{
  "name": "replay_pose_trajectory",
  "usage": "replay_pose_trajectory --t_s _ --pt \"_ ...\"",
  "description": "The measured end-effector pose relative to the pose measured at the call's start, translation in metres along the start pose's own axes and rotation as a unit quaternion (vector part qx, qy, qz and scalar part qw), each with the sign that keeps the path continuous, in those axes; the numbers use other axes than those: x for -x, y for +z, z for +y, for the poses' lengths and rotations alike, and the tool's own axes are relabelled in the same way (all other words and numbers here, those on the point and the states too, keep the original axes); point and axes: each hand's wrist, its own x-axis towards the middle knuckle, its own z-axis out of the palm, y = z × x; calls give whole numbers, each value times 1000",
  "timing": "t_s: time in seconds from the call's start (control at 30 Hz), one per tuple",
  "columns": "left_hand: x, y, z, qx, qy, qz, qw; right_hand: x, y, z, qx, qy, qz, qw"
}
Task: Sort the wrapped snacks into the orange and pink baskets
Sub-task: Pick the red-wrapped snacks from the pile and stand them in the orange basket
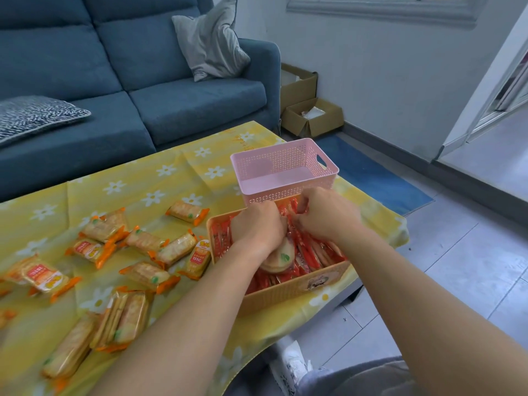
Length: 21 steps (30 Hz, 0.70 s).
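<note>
The orange basket stands at the table's right edge, full of red-wrapped snacks. Both hands are inside it. My left hand is closed over round wrapped crackers that stick out under the wrist. My right hand pinches red wrappers near the basket's far side. Right behind it stands the pink basket, with nothing visible inside. Several orange-wrapped cracker packs lie scattered over the yellow flowered cloth to the left.
The low table under the yellow cloth ends just right of the baskets. A blue sofa with cushions runs behind it. Cardboard boxes and a blue mat are on the tiled floor at right.
</note>
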Motion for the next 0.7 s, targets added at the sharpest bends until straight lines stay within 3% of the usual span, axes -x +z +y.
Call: replay_pose_trajectory --t_s 0.13,0.4,0.57,0.7 --pt "-3 -3 9 34 -18 15 999 -2 2 3 -1 16 5 1000" --pt "5 -12 10 -41 11 -11 999 -2 18 -10 87 -13 17 996" --pt "26 -26 -8 72 52 -38 995 2 5 0 31 -27 56 998" --pt "52 -32 -36 69 119 -98 986 15 -8 3 -92 -55 46 993"
